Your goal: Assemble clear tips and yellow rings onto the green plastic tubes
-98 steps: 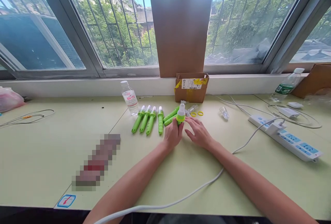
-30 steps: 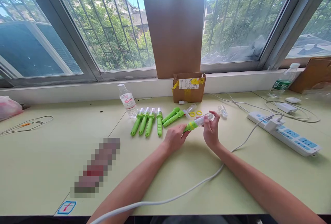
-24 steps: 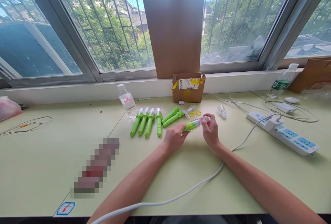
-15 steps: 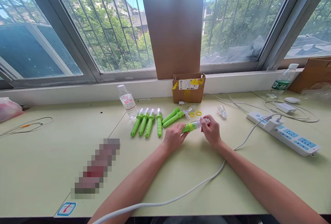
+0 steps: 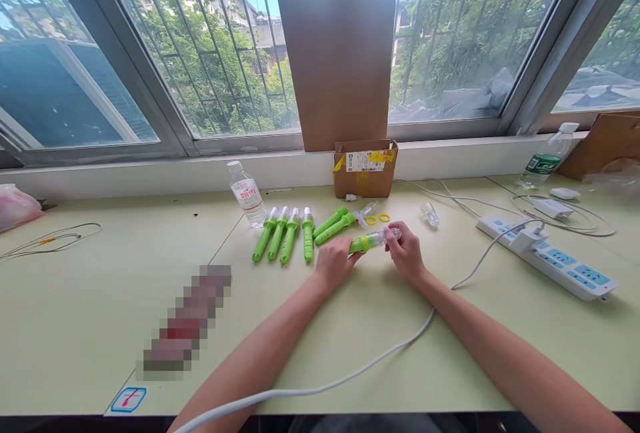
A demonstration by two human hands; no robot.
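A green stick with a clear top and a yellow ring (image 5: 368, 242) lies between my two hands. My left hand (image 5: 336, 262) is closed around its green end. The fingers of my right hand (image 5: 404, 250) pinch the clear top. To the left, several green sticks with clear tops (image 5: 289, 236) lie side by side. Two green sticks (image 5: 336, 228) without fitted clear tops rest behind my left hand. Two yellow rings (image 5: 384, 218) and a clear piece (image 5: 370, 208) lie behind the held stick; another clear piece (image 5: 429, 215) is to the right.
A small cardboard box (image 5: 365, 183) and a water bottle (image 5: 247, 196) stand at the back. On the right are a white power strip (image 5: 547, 256) and another bottle (image 5: 545, 158). A white cable (image 5: 350, 380) crosses the table over my forearms' area.
Both hands still hold the stick, which now lies a little flatter and slightly further left. My right hand has shifted slightly left.
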